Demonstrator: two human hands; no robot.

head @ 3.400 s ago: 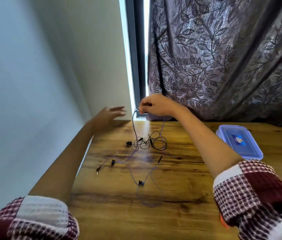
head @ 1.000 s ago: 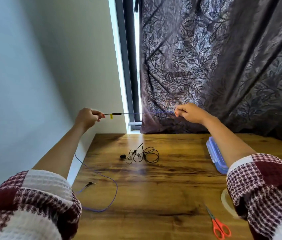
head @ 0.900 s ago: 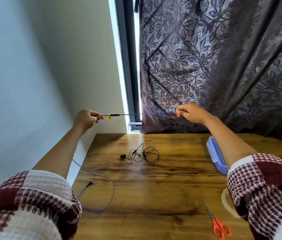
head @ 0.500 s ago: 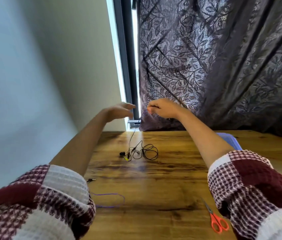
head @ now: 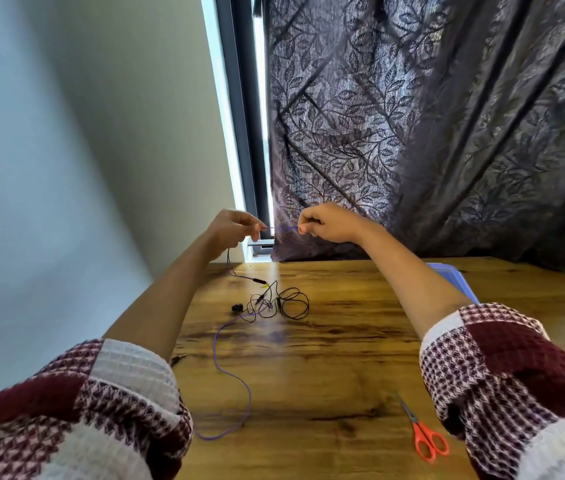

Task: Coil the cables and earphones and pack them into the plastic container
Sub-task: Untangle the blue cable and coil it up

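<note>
Left hand [head: 231, 228]: fingertips pinch the purple cable [head: 215, 344].
Right hand [head: 329, 223]: just beside the left, pinching the same cable, a short stretch taut between them.
Cable slack: drops from the left hand and loops toward the table's [head: 343, 358] near edge.
Black earphones [head: 279, 301]: tangled below both hands.
Plastic container [head: 463, 287]: right of the right forearm, mostly hidden.
Open wood: between the tangle and the scissors [head: 425, 436].

Wooden desk [head: 360, 358], pale wall [head: 83, 150], dark window frame [head: 239, 133] with daylight strip, leaf-patterned purple curtain [head: 430, 133]
</note>
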